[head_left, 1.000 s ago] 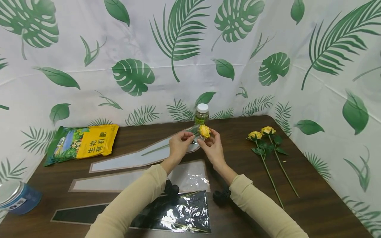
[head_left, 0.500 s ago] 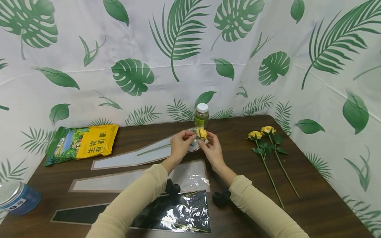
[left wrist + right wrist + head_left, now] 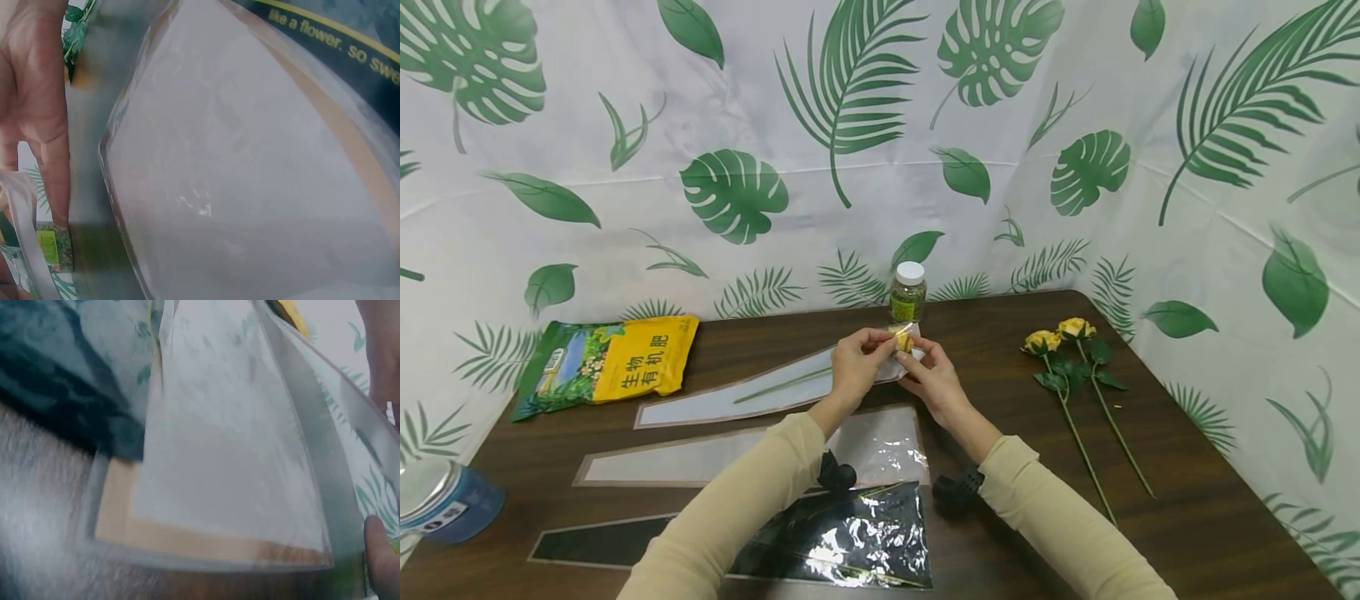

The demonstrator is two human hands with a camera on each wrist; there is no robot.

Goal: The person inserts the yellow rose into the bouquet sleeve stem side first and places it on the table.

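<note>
Both hands meet over a white-and-clear flower sleeve (image 3: 805,367) in the head view. My left hand (image 3: 852,367) pinches the sleeve near its wide mouth. My right hand (image 3: 938,386) pinches the mouth's edge from the other side. Between the fingertips, a yellow rose (image 3: 905,337) shows through shiny clear film, partly covered by the fingers. Its green stem (image 3: 782,386) runs leftward down the sleeve toward the narrow end. In the left wrist view, the right hand (image 3: 37,94) reaches in from the upper left, and a pale film edge (image 3: 28,228) crosses below its fingers.
Nearer the body lie another white sleeve (image 3: 880,442) and a black sleeve (image 3: 835,542). Two yellow roses (image 3: 1060,337) lie at right. A white-capped jar (image 3: 908,292) stands behind the hands. A fertilizer bag (image 3: 617,358) and a blue can (image 3: 456,500) are at left.
The rose head has drawn back from beyond the sleeve's mouth to behind the clear film. Its stem has slid further left, and the right hand has shifted slightly left.
</note>
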